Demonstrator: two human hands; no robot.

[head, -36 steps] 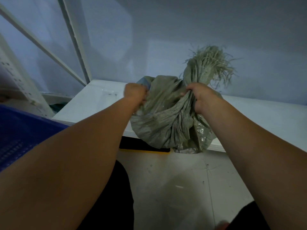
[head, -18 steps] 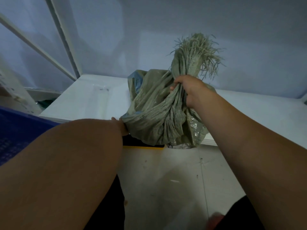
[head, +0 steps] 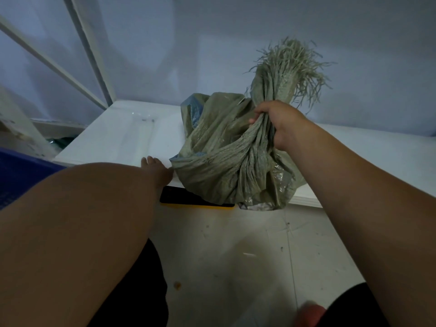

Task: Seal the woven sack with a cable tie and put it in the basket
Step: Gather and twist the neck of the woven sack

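Grey-green woven sack [head: 226,161], one only, sits on the front edge of the white bench [head: 118,135]. Right hand [head: 280,123] is clamped around its gathered, frayed neck. Left hand [head: 157,169] lies on the bench edge beside the sack; its fingers are obscured. One blue basket [head: 21,175] at left.

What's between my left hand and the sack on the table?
In the head view, almost nothing: the left hand rests on the table edge right beside the sack, with only a sliver of bare white tabletop between.
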